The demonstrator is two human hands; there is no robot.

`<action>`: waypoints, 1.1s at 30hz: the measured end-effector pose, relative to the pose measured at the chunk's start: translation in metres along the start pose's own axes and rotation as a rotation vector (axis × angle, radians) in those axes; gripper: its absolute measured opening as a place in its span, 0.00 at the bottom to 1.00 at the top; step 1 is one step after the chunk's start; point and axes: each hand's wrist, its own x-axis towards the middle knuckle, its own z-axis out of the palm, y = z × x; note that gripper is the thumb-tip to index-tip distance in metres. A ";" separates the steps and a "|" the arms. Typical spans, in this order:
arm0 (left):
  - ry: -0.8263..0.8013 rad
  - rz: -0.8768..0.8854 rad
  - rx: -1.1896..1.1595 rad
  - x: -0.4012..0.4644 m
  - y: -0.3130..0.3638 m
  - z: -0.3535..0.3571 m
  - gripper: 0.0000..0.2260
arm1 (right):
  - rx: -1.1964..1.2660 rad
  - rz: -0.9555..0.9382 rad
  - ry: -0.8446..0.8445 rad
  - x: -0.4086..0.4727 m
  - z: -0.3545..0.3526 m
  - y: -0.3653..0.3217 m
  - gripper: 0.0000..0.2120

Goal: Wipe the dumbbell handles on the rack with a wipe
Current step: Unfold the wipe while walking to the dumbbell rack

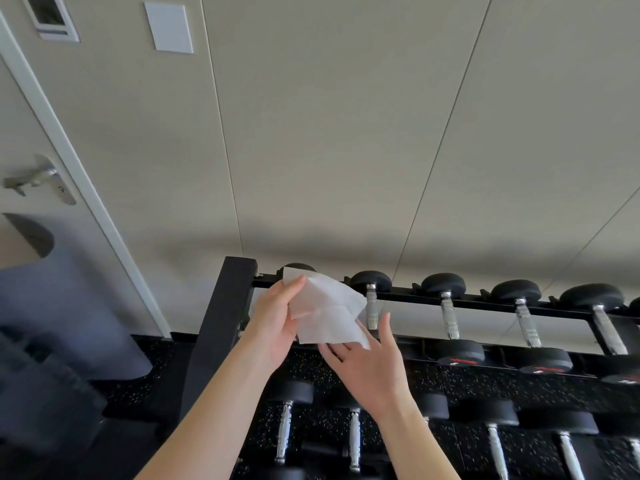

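Note:
A white wipe point(329, 311) is spread between my two hands above the left end of the black dumbbell rack point(221, 327). My left hand point(275, 323) pinches its left edge between thumb and fingers. My right hand point(367, 365) is under the wipe's lower edge with fingers fairly straight, touching it. Black dumbbells with chrome handles point(449, 318) lie in a row on the top tier, and more lie on the lower tier point(354, 436). The wipe hides the leftmost top dumbbell's handle.
A beige panelled wall point(329, 133) rises behind the rack. A door with a metal lever handle point(33, 180) is at the left. Rolled grey mats point(69, 306) stand beside the rack on black speckled flooring point(149, 348).

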 end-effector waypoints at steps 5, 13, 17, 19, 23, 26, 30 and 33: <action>0.037 0.022 0.126 -0.008 -0.007 -0.017 0.13 | -0.368 -0.155 0.003 0.003 0.008 -0.001 0.21; -0.008 0.080 0.218 -0.014 -0.001 -0.031 0.17 | -0.658 -0.118 -0.111 0.008 0.012 0.000 0.16; -0.048 0.092 0.241 -0.016 0.002 -0.034 0.19 | -0.626 -0.207 -0.173 0.011 0.014 0.007 0.18; -0.031 0.092 0.253 -0.017 0.003 -0.038 0.17 | -0.586 -0.276 -0.142 0.012 0.014 0.006 0.23; 0.127 0.152 0.349 -0.017 0.001 -0.049 0.06 | -0.650 -0.430 -0.104 0.007 0.014 -0.004 0.28; 0.252 0.231 0.451 -0.015 -0.002 -0.055 0.02 | -0.823 -0.539 -0.102 -0.002 0.022 -0.013 0.22; 0.295 0.322 0.575 -0.013 -0.001 -0.055 0.03 | -1.101 -0.614 0.002 -0.012 0.032 -0.023 0.12; 0.209 0.315 0.501 -0.018 0.005 -0.049 0.01 | -1.270 -0.647 0.102 -0.013 0.035 -0.030 0.09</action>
